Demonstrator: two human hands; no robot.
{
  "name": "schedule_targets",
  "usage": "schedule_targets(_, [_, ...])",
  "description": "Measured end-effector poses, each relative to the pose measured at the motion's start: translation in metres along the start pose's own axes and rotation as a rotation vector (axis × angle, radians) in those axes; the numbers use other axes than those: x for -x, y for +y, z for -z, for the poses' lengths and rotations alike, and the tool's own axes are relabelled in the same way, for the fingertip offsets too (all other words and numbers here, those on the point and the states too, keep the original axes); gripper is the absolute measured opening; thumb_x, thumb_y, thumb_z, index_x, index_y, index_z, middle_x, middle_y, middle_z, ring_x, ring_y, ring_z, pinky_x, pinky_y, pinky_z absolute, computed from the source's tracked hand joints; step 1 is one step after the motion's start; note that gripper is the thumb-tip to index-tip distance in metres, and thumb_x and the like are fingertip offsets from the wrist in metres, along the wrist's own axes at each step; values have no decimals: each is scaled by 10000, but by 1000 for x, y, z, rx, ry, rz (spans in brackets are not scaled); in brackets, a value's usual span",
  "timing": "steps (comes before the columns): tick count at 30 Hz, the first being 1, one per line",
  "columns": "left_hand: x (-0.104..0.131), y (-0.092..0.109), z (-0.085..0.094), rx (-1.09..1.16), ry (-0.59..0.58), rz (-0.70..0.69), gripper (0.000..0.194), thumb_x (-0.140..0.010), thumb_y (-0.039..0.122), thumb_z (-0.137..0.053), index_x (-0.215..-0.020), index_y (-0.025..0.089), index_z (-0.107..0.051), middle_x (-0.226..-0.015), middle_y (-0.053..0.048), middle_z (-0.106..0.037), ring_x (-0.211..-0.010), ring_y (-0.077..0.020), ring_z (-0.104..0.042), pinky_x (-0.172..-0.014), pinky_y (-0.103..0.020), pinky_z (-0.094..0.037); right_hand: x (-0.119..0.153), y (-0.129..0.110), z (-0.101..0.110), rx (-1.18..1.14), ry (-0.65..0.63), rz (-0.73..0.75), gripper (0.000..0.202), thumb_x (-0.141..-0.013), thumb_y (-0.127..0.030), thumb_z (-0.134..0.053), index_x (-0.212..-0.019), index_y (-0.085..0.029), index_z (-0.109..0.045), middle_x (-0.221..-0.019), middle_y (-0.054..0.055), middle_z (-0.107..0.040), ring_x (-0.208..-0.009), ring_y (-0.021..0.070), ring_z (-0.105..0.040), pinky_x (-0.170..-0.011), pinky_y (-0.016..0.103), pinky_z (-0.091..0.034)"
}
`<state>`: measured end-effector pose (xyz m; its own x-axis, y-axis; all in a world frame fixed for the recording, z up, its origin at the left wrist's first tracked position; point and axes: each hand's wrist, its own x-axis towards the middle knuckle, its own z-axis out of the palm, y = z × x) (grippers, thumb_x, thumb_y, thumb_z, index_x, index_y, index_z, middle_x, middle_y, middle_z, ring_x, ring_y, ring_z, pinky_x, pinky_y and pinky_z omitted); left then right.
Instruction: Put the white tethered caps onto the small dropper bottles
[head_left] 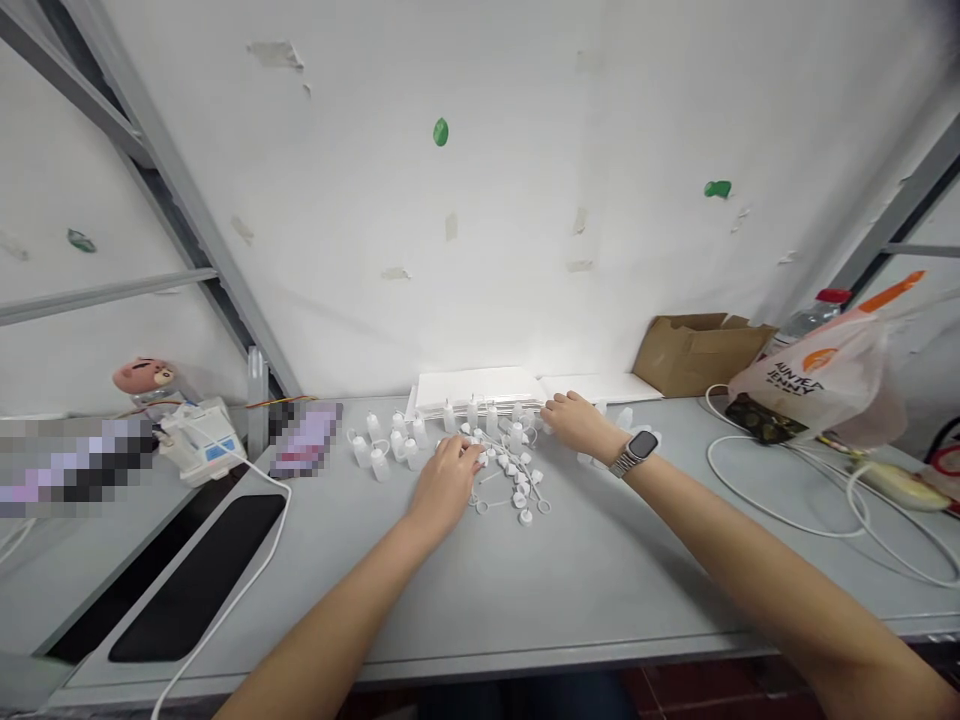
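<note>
White translucent squeeze bottles (380,463) stand in a loose group on the grey table, left of my left hand (442,487). Its fingers are bent together at the edge of a pile of white caps (511,466) with loop straps; what they pinch, if anything, is too small to name. My right hand (581,424), with a watch (637,448) on the wrist, reaches to the back right of the pile. Its fingers curl down beside more bottles, some partly hidden under the hand and wrist, and whatever they hold is hidden.
Behind the bottles a stack of white sheets (480,386) lies against the wall. A cardboard box (697,355), a plastic bag (814,380) and white cables (780,525) are at the right. A black mat (199,580) and a blurred-out purple item (307,440) are at the left.
</note>
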<state>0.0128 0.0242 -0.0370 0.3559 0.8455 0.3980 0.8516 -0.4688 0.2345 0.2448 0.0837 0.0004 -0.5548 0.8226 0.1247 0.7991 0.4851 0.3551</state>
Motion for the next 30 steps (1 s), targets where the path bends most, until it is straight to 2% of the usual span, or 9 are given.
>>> schedule_targets(3, [-1, -1, -4, 3, -14, -13, 219, -844, 148, -422, -993, 187, -578, -945, -67, -560, -960, -208, -498, -772, -322, -444, 10, 8, 14, -66, 63, -19, 165, -766, -86, -479, -877, -120, -595, -842, 114, -637, -860, 231, -539, -730, 325, -351])
schedule_targets(5, [-2, -2, -5, 21, -21, 4, 187, -842, 183, -443, -962, 183, -587, -939, -67, -562, -963, -209, -497, -785, -328, -443, 17, 13, 25, -296, 197, -103, 141, -772, -174, -519, -895, -138, -578, -824, 97, -626, -835, 224, -539, -735, 332, -375])
schedule_targets(9, [-3, -2, -4, 51, -35, 32, 156, -824, 210, -481, -932, 198, -593, -935, -59, -564, -966, -212, -496, -771, -325, -445, 24, 7, 42, -1021, 477, -219, 195, -777, -313, -554, -935, -198, -543, -890, 51, -615, -773, 173, -553, -674, 305, -423])
schedule_targets(13, [-3, -5, 1, 98, -37, 68, 168, -812, 201, -486, -950, 197, -582, -943, -65, -574, -978, -219, -500, -792, -338, -431, 21, -25, 39, -1731, 633, -259, 244, -730, -309, -622, -937, -208, -541, -870, 33, -630, -714, 140, -562, -639, 289, -440])
schedule_targets(17, [-3, -11, 19, 268, -38, 162, 167, -797, 232, -481, -940, 207, -563, -910, -47, -582, -887, -202, -537, -763, -335, -428, 23, -56, 27, -2053, 471, -293, 197, -690, -280, -669, -841, -199, -571, -840, 16, -640, -654, 113, -561, -678, 298, -446])
schedule_targets(19, [-1, -14, 30, 387, -180, 130, 109, -755, 261, -530, -828, 209, -592, -867, -31, -586, -789, -179, -552, -715, -307, -437, 25, -65, 23, -2140, 399, -305, 233, -677, -273, -684, -871, -210, -571, -834, 8, -652, -654, 112, -571, -690, 298, -447])
schedule_targets(21, [0, -16, 38, 451, -369, 48, 105, -694, 272, -596, -781, 218, -617, -847, -20, -588, -793, -179, -550, -704, -289, -436, 27, -70, 21, -2195, 350, -322, 291, -668, -270, -694, -923, -220, -564, -811, 3, -659, -643, 115, -579, -692, 300, -449])
schedule_targets(22, [1, -17, 40, 447, -404, 25, 104, -675, 271, -610, -764, 219, -623, -829, -19, -583, -805, -185, -546, -714, -291, -433, 27, -71, 20, -2212, 330, -326, 307, -664, -271, -696, -935, -219, -562, -798, 2, -661, -638, 117, -583, -691, 301, -450])
schedule_targets(30, [5, -16, 28, 344, -329, 0, 111, -741, 184, -488, -682, 208, -580, -803, -22, -572, -854, -193, -530, -752, -306, -420, 27, -78, 18, -2221, 236, -314, 243, -665, -279, -699, -857, -191, -581, -762, 11, -667, -662, 130, -613, -721, 313, -454])
